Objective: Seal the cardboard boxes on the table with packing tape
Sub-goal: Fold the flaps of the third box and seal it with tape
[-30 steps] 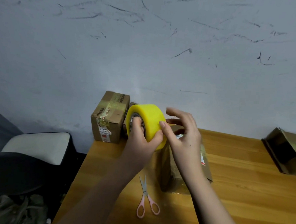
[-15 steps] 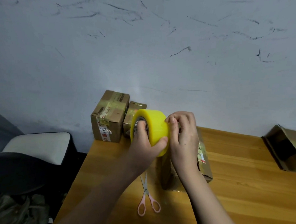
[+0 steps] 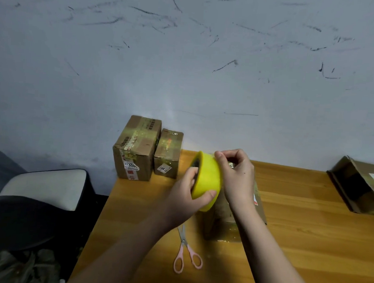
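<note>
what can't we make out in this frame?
- Head view: box under the hands: top seam hidden by right hand and tape roll.
- Tape's free end: hidden under the right fingertips.
- Open box: cut off by the right edge.
- Labels on the two back boxes: too small.

Yellow tape, brown boxes, orange-toned wood

The roll of packing tape [image 3: 207,182] is bright yellow with a dark core; the cardboard boxes are plain brown: the large box [image 3: 135,149] carries glossy yellowish tape bands, dark print and a white-and-red label; the small box [image 3: 167,155] beside it has a shiny taped top and a white label; the box under the hands [image 3: 225,222] shows a red-and-white sticker; the open box [image 3: 360,184] is dark inside with a white label; the table [image 3: 307,236] is warm orange-brown with wood grain; the scissors [image 3: 186,255] have pink handles and silver blades; the wall [image 3: 186,64] is pale grey-blue with black scuff streaks; the chair [image 3: 45,187] has a white seat and black back.
</note>
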The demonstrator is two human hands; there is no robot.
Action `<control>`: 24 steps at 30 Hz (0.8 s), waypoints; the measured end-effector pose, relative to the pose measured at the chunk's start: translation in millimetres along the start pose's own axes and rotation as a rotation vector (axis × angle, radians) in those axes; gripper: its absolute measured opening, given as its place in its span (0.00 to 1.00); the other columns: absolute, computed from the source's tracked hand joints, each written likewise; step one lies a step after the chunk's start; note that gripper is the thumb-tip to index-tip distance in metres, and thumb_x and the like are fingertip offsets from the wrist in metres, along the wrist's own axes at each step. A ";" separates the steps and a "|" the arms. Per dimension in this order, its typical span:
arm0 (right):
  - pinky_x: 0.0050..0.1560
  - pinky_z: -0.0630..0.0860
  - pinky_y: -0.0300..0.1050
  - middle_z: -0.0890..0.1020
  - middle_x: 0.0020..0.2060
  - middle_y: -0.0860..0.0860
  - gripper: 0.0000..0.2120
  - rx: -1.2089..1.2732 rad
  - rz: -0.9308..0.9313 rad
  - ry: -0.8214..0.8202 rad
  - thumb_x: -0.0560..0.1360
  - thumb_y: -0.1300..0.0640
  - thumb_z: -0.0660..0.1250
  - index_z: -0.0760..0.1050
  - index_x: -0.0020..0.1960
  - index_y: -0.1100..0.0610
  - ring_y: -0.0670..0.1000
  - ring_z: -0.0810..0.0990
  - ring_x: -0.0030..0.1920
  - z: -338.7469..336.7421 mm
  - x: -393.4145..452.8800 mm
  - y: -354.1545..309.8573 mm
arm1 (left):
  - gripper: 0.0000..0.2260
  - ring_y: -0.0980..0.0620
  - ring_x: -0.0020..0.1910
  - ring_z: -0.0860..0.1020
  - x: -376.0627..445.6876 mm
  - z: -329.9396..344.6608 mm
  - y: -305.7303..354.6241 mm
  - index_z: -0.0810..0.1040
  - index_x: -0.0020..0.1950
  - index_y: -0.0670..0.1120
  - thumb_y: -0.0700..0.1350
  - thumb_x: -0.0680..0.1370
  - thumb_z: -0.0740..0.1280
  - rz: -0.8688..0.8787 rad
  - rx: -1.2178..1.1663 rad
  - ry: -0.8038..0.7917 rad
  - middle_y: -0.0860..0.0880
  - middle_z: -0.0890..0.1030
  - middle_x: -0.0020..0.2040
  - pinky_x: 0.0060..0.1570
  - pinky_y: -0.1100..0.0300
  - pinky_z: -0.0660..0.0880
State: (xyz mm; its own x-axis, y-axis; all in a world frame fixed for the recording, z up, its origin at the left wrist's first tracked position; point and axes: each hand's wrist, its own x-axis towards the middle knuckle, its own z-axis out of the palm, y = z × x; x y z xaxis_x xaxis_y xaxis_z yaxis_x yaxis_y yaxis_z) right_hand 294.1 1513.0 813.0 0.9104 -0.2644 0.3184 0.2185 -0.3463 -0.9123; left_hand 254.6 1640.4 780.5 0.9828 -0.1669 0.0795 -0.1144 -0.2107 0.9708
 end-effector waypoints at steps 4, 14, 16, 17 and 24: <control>0.43 0.75 0.51 0.81 0.40 0.48 0.04 -0.200 -0.192 0.039 0.76 0.58 0.69 0.75 0.43 0.56 0.50 0.79 0.42 -1.2 -4.4 9.3 | 0.17 0.50 0.42 0.79 0.2 -0.2 -7.1 0.66 0.54 0.58 0.65 0.71 0.63 0.040 0.250 0.036 0.53 0.77 0.43 0.42 0.46 0.77; 0.45 0.76 0.43 0.81 0.39 0.46 0.07 0.270 -0.146 0.041 0.76 0.61 0.68 0.75 0.43 0.52 0.49 0.82 0.42 -2.7 -8.5 -30.8 | 0.16 0.45 0.36 0.82 17.6 -21.6 15.5 0.78 0.48 0.39 0.53 0.79 0.64 -0.319 -0.227 -0.080 0.40 0.84 0.37 0.46 0.47 0.79; 0.43 0.74 0.40 0.82 0.42 0.49 0.04 0.382 0.104 -0.026 0.77 0.60 0.68 0.75 0.44 0.53 0.46 0.83 0.43 -11.7 4.4 -34.5 | 0.16 0.46 0.39 0.81 12.3 -24.5 24.5 0.79 0.50 0.40 0.54 0.79 0.63 -0.334 -0.237 -0.138 0.41 0.84 0.40 0.45 0.52 0.77; 0.42 0.73 0.39 0.82 0.43 0.49 0.03 0.384 0.187 -0.090 0.77 0.58 0.68 0.75 0.44 0.54 0.45 0.83 0.45 -16.6 11.7 -33.9 | 0.16 0.47 0.40 0.81 9.3 -26.2 28.0 0.79 0.52 0.40 0.53 0.79 0.63 -0.346 -0.278 -0.172 0.42 0.84 0.41 0.44 0.54 0.76; 0.44 0.72 0.42 0.82 0.34 0.47 0.06 0.424 0.329 -0.155 0.73 0.59 0.71 0.75 0.41 0.53 0.45 0.82 0.38 -34.3 30.2 -27.0 | 0.14 0.54 0.39 0.82 -13.6 -11.2 37.2 0.72 0.58 0.45 0.48 0.75 0.65 -0.177 -0.401 -0.317 0.44 0.84 0.41 0.36 0.64 0.75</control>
State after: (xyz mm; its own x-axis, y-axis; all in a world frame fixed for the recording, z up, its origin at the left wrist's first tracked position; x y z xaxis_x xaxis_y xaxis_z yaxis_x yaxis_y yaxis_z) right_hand 303.6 1483.5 856.1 0.9885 -0.1504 -0.0134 0.0069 0.1333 -0.9910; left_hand 238.6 1645.7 818.0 0.8828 -0.4578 -0.1049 0.1741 0.1114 0.9784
